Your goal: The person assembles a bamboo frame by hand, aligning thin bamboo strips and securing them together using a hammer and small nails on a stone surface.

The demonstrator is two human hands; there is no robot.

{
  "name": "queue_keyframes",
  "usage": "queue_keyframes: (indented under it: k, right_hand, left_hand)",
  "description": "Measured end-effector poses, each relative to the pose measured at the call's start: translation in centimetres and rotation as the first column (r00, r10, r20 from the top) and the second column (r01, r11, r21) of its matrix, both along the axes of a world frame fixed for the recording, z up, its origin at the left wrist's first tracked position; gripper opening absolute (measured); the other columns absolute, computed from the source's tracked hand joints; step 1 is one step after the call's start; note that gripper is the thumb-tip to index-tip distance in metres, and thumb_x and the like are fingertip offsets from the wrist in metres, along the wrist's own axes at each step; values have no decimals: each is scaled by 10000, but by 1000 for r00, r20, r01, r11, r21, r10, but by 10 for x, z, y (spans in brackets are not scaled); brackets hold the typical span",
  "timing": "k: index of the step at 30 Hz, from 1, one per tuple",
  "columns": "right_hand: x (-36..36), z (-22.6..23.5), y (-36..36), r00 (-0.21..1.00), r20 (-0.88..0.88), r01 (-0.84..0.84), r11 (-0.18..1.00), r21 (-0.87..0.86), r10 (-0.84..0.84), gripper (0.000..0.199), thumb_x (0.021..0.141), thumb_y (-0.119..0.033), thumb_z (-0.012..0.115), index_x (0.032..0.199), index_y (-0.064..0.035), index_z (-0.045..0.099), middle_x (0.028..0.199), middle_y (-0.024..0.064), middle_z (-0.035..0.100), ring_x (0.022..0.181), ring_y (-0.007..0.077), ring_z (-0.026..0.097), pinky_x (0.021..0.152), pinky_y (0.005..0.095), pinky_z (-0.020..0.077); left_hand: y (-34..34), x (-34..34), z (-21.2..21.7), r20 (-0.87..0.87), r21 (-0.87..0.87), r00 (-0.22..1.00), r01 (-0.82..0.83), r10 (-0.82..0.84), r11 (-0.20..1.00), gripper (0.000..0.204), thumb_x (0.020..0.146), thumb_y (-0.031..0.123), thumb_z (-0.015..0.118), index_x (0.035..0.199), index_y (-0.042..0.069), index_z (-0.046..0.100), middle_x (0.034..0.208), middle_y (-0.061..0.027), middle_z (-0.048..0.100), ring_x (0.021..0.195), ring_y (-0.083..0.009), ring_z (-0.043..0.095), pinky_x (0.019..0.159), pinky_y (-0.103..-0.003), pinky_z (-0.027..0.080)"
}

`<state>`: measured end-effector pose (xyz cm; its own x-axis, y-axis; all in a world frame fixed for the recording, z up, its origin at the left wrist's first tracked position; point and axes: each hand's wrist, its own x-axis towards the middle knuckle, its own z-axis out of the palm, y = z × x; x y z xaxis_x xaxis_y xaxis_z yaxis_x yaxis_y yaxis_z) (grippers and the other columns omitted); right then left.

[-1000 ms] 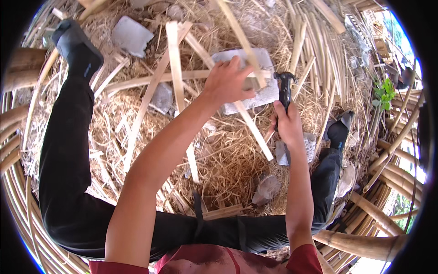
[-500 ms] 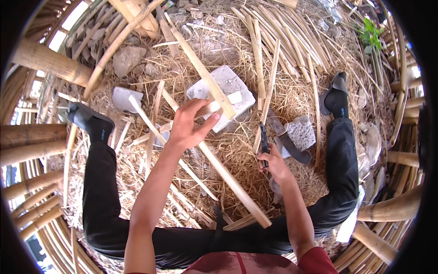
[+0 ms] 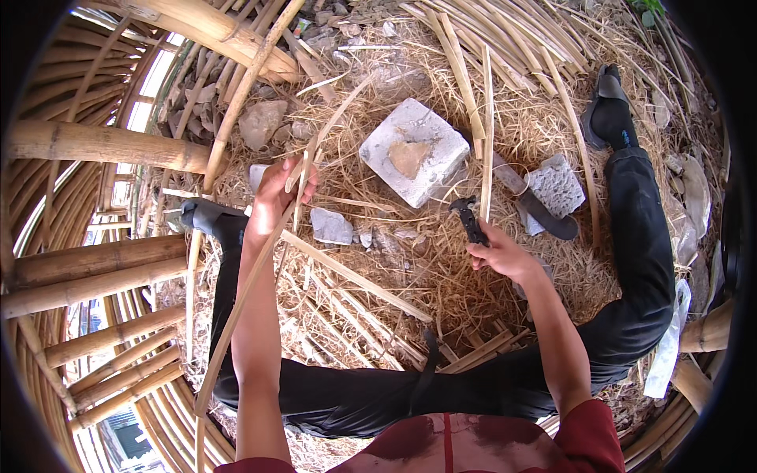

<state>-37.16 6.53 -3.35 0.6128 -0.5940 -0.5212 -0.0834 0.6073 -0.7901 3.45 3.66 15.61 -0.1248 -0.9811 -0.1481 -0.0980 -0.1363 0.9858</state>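
My left hand point(image 3: 285, 189) is closed round thin bamboo strips point(image 3: 251, 285), raised on the left; one long strip slants down along my forearm and another end points up past the fingers. My right hand point(image 3: 501, 252) grips a small black hammer point(image 3: 471, 219) by its handle, head pointing up and away. Between and beyond the hands lies a pale concrete block point(image 3: 438, 162) with a tan worn patch on top. To the right of the hammer, a large knife point(image 3: 546, 217) with a dark curved handle rests against a rough grey block point(image 3: 557, 186).
Split bamboo strips point(image 3: 509, 43) lie piled at the far right. More slats point(image 3: 359, 280) cross the straw-covered ground between my legs. Thick bamboo poles point(image 3: 110, 146) form a frame on the left. Stones point(image 3: 262, 124) sit at the far left. My legs stretch out on both sides.
My left hand has moved left, off the concrete block, taking strips with it; the wide slat no longer lies over the block. The hammer stays in my right hand, turned slightly. The view has shifted.
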Motion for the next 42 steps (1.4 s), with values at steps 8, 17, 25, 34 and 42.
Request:
queue_keyframes:
  k: [8, 17, 25, 34, 42]
  right_hand:
    - [22, -40, 35, 779, -564, -208, 736, -644, -273, 554, 1025, -140, 529, 1506, 12, 301, 940, 266, 675, 848, 473, 668, 747, 539, 513]
    - [15, -35, 22, 890, -420, 35, 945, -326, -178, 376, 994, -188, 665, 1279, 33, 560, 893, 134, 723, 754, 231, 749, 693, 377, 577]
    - [12, -43, 19, 949, -240, 212, 977, -2, -206, 265, 966, -207, 739, 1060, 39, 704, 865, 91, 730, 725, 178, 743, 651, 339, 590]
    - [0, 10, 4, 611, -790, -517, 781, -350, 50, 457, 1020, -418, 558, 1057, 12, 710, 887, 246, 716, 858, 416, 702, 864, 524, 552]
    - [-10, 132, -34, 790, 177, 613, 758, -221, -587, 554, 1096, -486, 457, 1311, 15, 551, 1042, 123, 696, 838, 204, 672, 781, 354, 535]
  left_hand:
    - [12, 17, 18, 23, -37, 999, 30, -29, 999, 614, 954, 641, 532, 1039, 39, 610, 811, -39, 512, 744, -158, 473, 685, -303, 357]
    - [19, -9, 33, -21, -168, 1000, 14, -18, 986, 627, 961, 642, 579, 1098, 36, 658, 909, -30, 567, 811, -140, 494, 720, -290, 383]
    - [-12, -54, 23, 175, -371, 969, 229, -174, 900, 346, 1082, 337, 563, 1045, 33, 726, 735, 18, 596, 617, -91, 461, 577, -282, 376]
    - [8, -161, 5, 840, -117, 529, 397, -123, 911, 325, 947, 447, 733, 1039, 141, 793, 902, -63, 641, 917, -213, 636, 850, -415, 540]
    - [33, -220, -33, 861, -200, 468, 671, -198, 714, 365, 914, 498, 730, 1031, 157, 791, 873, -123, 619, 874, -309, 614, 844, -442, 494]
